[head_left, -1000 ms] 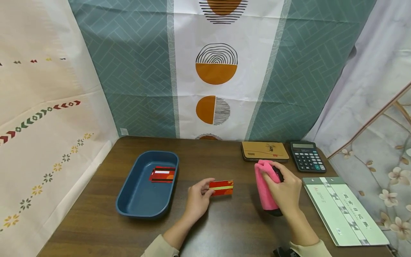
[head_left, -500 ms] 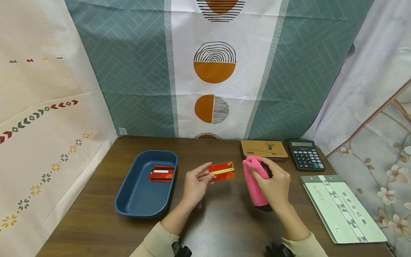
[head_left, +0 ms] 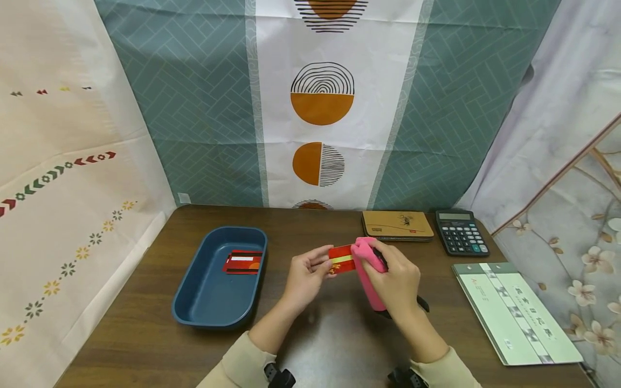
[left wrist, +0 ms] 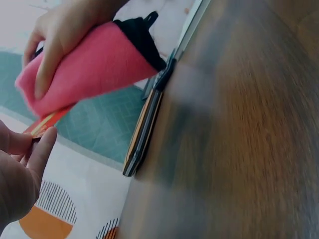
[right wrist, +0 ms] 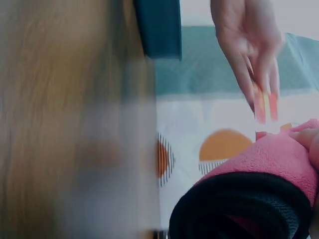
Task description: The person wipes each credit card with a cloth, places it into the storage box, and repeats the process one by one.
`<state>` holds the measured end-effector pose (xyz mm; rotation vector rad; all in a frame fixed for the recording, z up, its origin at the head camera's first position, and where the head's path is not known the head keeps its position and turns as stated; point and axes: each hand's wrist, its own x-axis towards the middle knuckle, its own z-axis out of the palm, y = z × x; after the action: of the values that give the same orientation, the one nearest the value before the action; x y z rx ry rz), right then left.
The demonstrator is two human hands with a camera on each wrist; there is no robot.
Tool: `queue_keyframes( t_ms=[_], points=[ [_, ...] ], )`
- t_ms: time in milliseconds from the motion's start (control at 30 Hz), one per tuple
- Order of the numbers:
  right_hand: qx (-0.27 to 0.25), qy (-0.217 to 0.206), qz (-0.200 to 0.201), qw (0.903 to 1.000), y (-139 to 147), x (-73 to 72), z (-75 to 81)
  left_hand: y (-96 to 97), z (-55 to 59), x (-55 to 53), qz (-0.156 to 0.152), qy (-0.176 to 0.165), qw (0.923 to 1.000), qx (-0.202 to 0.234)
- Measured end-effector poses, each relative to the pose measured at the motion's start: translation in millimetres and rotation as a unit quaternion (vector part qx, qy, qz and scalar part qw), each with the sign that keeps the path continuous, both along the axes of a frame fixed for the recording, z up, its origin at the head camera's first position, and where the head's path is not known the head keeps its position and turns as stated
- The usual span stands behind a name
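My left hand (head_left: 306,274) pinches a red card (head_left: 342,258) with a yellow-green stripe by its left end, above the table. My right hand (head_left: 395,280) grips a folded pink cloth (head_left: 366,277) with black edging. The cloth's upper fold covers the card's right end in the head view. In the left wrist view the pink cloth (left wrist: 94,67) meets the far end of the card (left wrist: 47,122), between the two hands. From the right wrist, the rolled end of the cloth (right wrist: 269,164) fills the lower right, and the left hand (right wrist: 251,42) holds the card beyond it.
A blue tray (head_left: 181,302) stands at the left, with red cards (head_left: 242,262) inside. At the back right lie a tan notebook (head_left: 398,224) and a black calculator (head_left: 462,233). A pale green ledger book (head_left: 516,318) lies along the right side of the brown table (head_left: 145,350).
The left hand has lifted the card and moved it slightly right. My right hand has brought the pink cloth leftward, from apart from the card to over its right end.
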<state>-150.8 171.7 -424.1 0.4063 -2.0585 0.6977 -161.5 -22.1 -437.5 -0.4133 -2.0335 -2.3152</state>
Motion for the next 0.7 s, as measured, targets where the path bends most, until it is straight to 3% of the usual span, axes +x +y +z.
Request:
queue_keyframes(
  t_ms=[200, 467, 700],
  points=[
    [0.010, 0.021, 0.049, 0.9985, -17.0, 5.7, 0.1, 6.4, 2.7, 0.1, -0.037, -0.004, 0.9993, 0.010],
    [-0.022, 0.007, -0.013, 0.9996, -0.1, 1.0, 4.2, 0.7, 5.4, -0.6, -0.029, -0.028, 0.9989, 0.025],
    [-0.021, 0.030, 0.039, 0.9985, -21.3, 9.2, -0.2, 11.8, 5.8, 1.6, -0.043, -0.038, 0.9976, 0.039]
  ],
)
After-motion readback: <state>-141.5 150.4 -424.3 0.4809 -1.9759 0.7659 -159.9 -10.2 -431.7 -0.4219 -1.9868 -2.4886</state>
